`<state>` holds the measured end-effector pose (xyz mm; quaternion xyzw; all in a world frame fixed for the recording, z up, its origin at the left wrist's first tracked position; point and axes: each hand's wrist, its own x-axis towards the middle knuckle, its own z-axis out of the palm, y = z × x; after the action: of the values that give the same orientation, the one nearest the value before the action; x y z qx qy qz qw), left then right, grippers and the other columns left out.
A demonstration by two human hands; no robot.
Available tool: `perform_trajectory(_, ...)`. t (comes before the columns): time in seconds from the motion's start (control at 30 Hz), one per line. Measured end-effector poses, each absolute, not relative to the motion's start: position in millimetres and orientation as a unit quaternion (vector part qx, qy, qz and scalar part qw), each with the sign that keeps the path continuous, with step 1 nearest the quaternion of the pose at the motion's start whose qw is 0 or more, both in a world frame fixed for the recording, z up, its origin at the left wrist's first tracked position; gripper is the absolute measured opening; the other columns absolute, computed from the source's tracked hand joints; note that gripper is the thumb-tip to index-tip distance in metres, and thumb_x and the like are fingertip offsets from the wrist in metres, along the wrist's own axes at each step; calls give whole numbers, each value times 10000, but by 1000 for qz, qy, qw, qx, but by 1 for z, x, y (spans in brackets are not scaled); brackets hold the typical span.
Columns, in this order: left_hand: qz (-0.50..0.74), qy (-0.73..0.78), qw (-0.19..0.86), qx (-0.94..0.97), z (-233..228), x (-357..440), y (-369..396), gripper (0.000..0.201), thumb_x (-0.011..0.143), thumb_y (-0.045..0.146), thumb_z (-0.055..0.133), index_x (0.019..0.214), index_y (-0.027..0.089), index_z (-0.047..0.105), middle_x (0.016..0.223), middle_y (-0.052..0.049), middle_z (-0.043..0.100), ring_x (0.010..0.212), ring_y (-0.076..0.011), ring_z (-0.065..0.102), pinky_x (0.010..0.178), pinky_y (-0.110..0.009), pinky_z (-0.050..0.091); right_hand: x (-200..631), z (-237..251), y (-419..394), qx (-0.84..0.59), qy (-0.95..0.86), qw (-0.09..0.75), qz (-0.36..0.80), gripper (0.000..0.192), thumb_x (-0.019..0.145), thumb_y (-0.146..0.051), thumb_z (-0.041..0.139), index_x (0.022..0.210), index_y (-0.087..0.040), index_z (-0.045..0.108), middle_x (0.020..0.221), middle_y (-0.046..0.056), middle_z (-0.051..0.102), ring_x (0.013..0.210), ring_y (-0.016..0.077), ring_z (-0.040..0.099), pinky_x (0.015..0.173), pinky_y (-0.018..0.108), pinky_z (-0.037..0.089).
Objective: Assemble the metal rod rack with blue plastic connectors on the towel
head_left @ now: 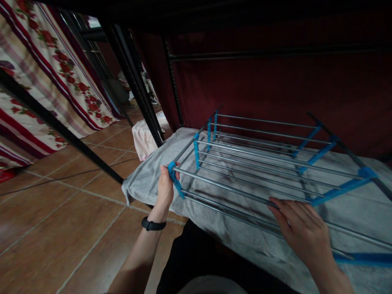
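Here we see the metal rack (263, 155) on grey cloth (147, 177); our left hand (165, 190) is closed around its near blue joint (172, 171); our right hand (301, 222) curls over the front tube (214, 182). Leftward, we have tiled floor (61, 212).

Black wristband (152, 225), black trousers (196, 255).

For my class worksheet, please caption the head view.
Left hand on a blue connector, right hand on a metal bar of a rack on grey cloth.
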<state>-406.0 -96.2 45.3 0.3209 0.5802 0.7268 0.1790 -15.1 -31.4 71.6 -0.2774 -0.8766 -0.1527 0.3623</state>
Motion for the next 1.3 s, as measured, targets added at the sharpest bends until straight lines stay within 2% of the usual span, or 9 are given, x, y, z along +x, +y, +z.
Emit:
perform_trajectory(0.23, 718, 597, 179, 310, 42, -408, -98, 773, 929, 771, 273, 1040, 164, 737, 635, -13, 552, 594, -138, 494, 597, -255, 404, -16, 72, -35, -281, -876, 362, -152, 244, 916, -210, 687, 1155, -168, 664, 932, 52, 733, 839, 188, 656, 849, 343, 469)
perform_trajectory(1.13, 733, 571, 173, 328, 47, -404, -95, 773, 918, 786, 278, 979, 165, 733, 620, -14, 550, 626, -150, 524, 664, -270, 438, -22, 71, -36, -321, -864, 358, -148, 214, 953, -238, 621, 1151, -177, 673, 920, 45, 723, 831, 190, 638, 852, 341, 452)
perform_trajectory(1.3, 731, 579, 169, 319, 50, -402, -96, 780, 898, 807, 294, 937, 162, 731, 626, -20, 552, 626, -151, 527, 655, -269, 432, -22, 71, -38, -327, -866, 348, -144, 236, 964, -246, 597, 1181, -183, 665, 949, 54, 727, 868, 198, 646, 896, 356, 450)
